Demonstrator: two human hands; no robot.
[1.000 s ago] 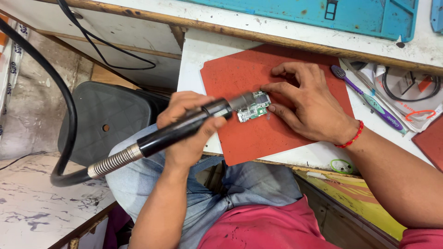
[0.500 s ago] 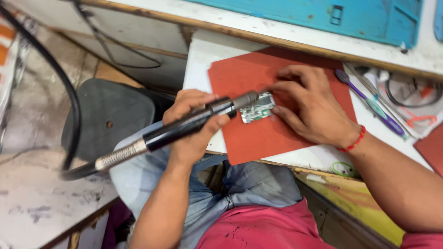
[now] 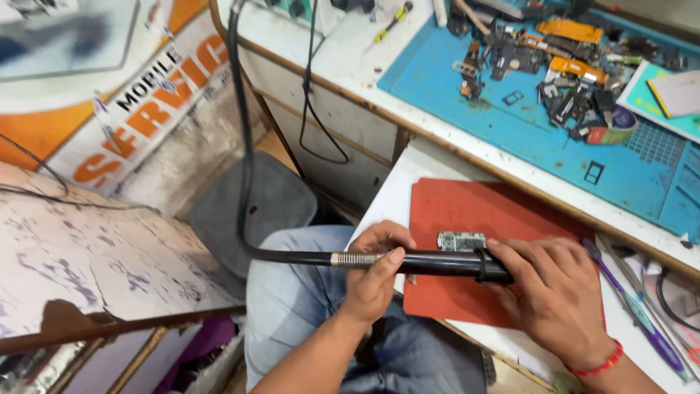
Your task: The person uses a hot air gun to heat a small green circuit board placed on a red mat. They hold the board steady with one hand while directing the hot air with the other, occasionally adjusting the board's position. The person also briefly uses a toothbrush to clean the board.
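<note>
Over the red mat (image 3: 474, 211), both hands are closing around a black handpiece (image 3: 430, 263) that is lying level across the mat's near half. The left hand (image 3: 375, 281) is wrapping its fingers around the handpiece near the ribbed metal collar, thumb pressing on top. The right hand (image 3: 558, 299) is covering the handpiece's front end, fingers curling over it so the tip is hiding from view; whether the tip is touching anything cannot be told. A small green circuit board (image 3: 461, 241) is lying flat on the mat just behind the handpiece, between the two hands, and neither hand is holding it.

From the collar, a black hose (image 3: 244, 146) is running left off the mat and climbing upward. Right of the mat, a purple-handled tool (image 3: 634, 314) is resting on the white shelf. Beyond the mat, a blue work mat (image 3: 554, 146) is carrying scattered phone parts.

Judging by this, work on the board is looking paused: the board is sitting free and the handpiece is being gripped rather than applied.
</note>
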